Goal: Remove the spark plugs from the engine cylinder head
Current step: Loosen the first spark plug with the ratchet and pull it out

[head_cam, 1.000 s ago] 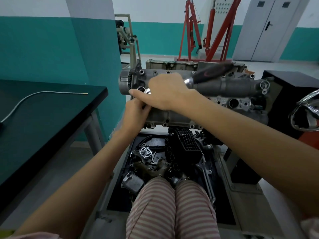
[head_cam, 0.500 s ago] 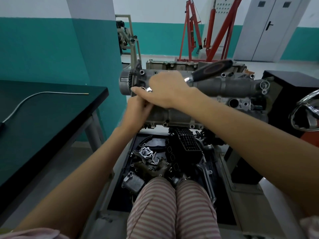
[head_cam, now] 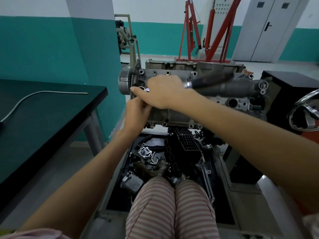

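Observation:
The grey engine cylinder head (head_cam: pixel 172 116) sits on a stand in front of me, with spark plug wells along its top. My right hand (head_cam: pixel 162 91) grips a ratchet wrench at its head, over the left end of the cylinder head. The wrench's black handle (head_cam: pixel 212 79) sticks out to the right and is motion-blurred. A bit of shiny metal (head_cam: pixel 146 90) shows by my fingers. My left hand (head_cam: pixel 136 114) is curled just beneath my right hand, around the lower part of the tool, which is hidden. No spark plug is visible.
A dark workbench (head_cam: pixel 51 114) with a thin metal rod (head_cam: pixel 43 93) stands to the left. Below the head, a black tray (head_cam: pixel 172 157) holds several loose engine parts between my knees. A chrome handwheel (head_cam: pixel 305 114) is at the right, and a red engine hoist (head_cam: pixel 207 31) stands behind.
The black handle has swung slightly lower and toward me and is now blurred. Both hands stay at the left end of the cylinder head, shifted only a little.

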`<move>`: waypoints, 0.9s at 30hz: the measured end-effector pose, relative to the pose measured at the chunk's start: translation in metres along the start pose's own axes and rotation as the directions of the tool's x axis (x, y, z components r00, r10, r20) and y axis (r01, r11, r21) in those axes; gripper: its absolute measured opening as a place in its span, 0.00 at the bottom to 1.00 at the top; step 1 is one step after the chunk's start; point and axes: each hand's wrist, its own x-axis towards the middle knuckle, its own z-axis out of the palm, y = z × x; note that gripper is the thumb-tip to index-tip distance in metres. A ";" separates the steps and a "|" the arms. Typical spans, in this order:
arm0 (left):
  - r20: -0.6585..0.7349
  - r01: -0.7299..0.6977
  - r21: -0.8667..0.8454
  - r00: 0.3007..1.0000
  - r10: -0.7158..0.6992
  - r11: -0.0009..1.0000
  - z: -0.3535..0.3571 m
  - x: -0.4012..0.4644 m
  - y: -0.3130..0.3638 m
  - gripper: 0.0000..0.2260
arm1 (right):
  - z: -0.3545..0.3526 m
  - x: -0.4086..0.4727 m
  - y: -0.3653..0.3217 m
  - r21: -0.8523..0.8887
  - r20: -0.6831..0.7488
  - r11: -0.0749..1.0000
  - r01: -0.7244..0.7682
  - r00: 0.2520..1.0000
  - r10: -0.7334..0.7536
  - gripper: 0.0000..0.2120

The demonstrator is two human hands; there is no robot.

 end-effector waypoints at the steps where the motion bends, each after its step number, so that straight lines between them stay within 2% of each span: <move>1: -0.036 0.032 -0.034 0.999 -0.034 0.999 0.002 -0.002 -0.001 0.09 | 0.005 -0.003 -0.003 0.256 0.092 0.956 -0.140 0.989 0.120 0.29; 2: -0.056 0.105 -0.097 0.992 -0.110 0.990 0.004 -0.004 -0.001 0.13 | 0.009 -0.006 -0.004 0.569 0.276 0.754 -0.328 0.940 0.202 0.28; 3: -0.062 0.201 -0.199 0.974 -0.217 0.959 0.006 -0.006 -0.002 0.16 | 0.008 -0.009 -0.008 0.753 0.509 0.393 -0.527 0.846 0.158 0.26; 4: -0.057 0.274 -0.287 0.952 -0.302 0.918 0.008 -0.007 0.001 0.17 | 0.008 -0.012 -0.012 0.771 0.630 0.092 -0.631 0.776 0.043 0.23; 5: -0.056 0.295 -0.305 0.944 -0.326 0.906 0.010 -0.007 0.001 0.18 | 0.010 -0.014 -0.015 0.773 0.634 -0.028 -0.633 0.774 -0.005 0.21; 6: -0.057 0.264 -0.236 0.957 -0.284 0.935 0.010 -0.006 0.000 0.19 | 0.014 -0.013 -0.015 0.817 0.571 0.057 -0.574 0.818 0.064 0.21; 7: -0.035 0.204 -0.131 0.977 -0.210 0.970 0.007 -0.005 -0.001 0.19 | 0.018 -0.012 -0.012 0.799 0.426 0.385 -0.462 0.887 0.181 0.22; 8: 0.014 0.131 -0.024 0.991 -0.130 0.991 0.003 -0.002 -0.001 0.18 | 0.015 -0.010 -0.007 0.586 0.208 0.758 -0.285 0.958 0.199 0.24; 9: 0.069 0.069 0.035 0.995 -0.072 0.997 0.000 0.001 -0.002 0.15 | 0.008 -0.008 -0.002 0.253 0.041 0.959 -0.125 0.992 0.118 0.25; 10: 0.114 0.018 0.063 0.993 -0.025 0.998 -0.002 0.003 -0.002 0.11 | 0.002 -0.005 0.003 -0.007 -0.030 1.000 -0.026 0.999 0.026 0.27; 11: 0.123 -0.008 0.075 0.992 -0.001 0.997 -0.004 0.004 -0.003 0.07 | -0.003 -0.002 0.006 -0.144 -0.045 0.989 0.042 0.998 -0.049 0.28; 12: 0.100 -0.026 0.077 0.995 0.019 0.997 -0.005 0.004 -0.003 0.05 | -0.005 0.001 0.008 -0.193 -0.036 0.978 0.077 0.996 -0.086 0.29; 14: 0.039 -0.032 0.022 0.999 0.031 0.999 -0.004 -0.001 -0.003 0.07 | 0.002 0.001 0.004 -0.115 -0.032 0.992 0.054 0.998 -0.058 0.31; 15: -0.001 -0.027 -0.011 1.000 0.027 1.000 -0.002 -0.003 -0.001 0.08 | 0.009 -0.001 -0.001 0.015 -0.042 1.000 -0.013 0.999 0.014 0.31; 16: -0.033 -0.014 -0.042 0.999 0.012 0.999 0.000 -0.005 0.000 0.08 | 0.014 -0.005 -0.003 0.216 0.005 0.968 -0.130 0.991 0.132 0.30; 17: -0.045 0.038 -0.098 0.998 -0.043 0.994 0.004 -0.006 -0.003 0.09 | 0.017 -0.008 -0.004 0.471 0.149 0.835 -0.285 0.959 0.242 0.28; 18: -0.039 0.128 -0.191 0.990 -0.138 0.973 0.007 -0.007 -0.004 0.10 | 0.018 -0.011 -0.005 0.695 0.364 0.558 -0.453 0.892 0.270 0.26; 19: -0.027 0.185 -0.242 0.980 -0.197 0.952 0.009 -0.007 -0.003 0.10 | 0.016 -0.012 -0.007 0.764 0.557 0.273 -0.584 0.811 0.178 0.24; 20: -0.039 0.188 -0.234 0.978 -0.203 0.954 0.009 -0.007 -0.001 0.10 | 0.015 -0.013 -0.008 0.770 0.617 0.124 -0.625 0.780 0.103 0.23; 21: -0.065 0.148 -0.164 0.985 -0.160 0.975 0.008 -0.008 0.000 0.09 | 0.016 -0.012 -0.008 0.790 0.588 0.142 -0.597 0.802 0.102 0.24; 22: -0.046 0.103 -0.092 0.993 -0.107 0.990 0.004 -0.007 0.001 0.08 | 0.018 -0.009 -0.008 0.780 0.475 0.373 -0.503 0.863 0.172 0.26; 23: -0.012 0.041 -0.023 0.999 -0.042 0.999 0.000 -0.004 0.000 0.08 | 0.018 -0.007 -0.008 0.627 0.277 0.698 -0.346 0.936 0.216 0.28; 24: 0.046 -0.001 0.009 0.999 0.001 1.000 -0.005 0.001 0.001 0.08 | 0.014 -0.006 -0.007 0.341 0.075 0.923 -0.177 0.984 0.161 0.30; 25: 0.106 -0.030 0.015 0.994 0.028 0.999 -0.008 0.004 0.001 0.11 | 0.010 -0.004 -0.005 0.066 -0.036 0.995 -0.081 0.996 0.084 0.30; 26: 0.150 -0.038 -0.002 0.988 0.038 0.999 -0.010 0.006 0.000 0.12 | 0.006 -0.003 -0.003 -0.111 -0.080 0.993 -0.033 0.997 0.024 0.30; 27: 0.163 -0.026 -0.008 0.986 0.027 1.000 -0.010 0.008 -0.002 0.13 | 0.006 -0.002 -0.001 -0.213 -0.106 0.977 -0.013 0.994 -0.009 0.30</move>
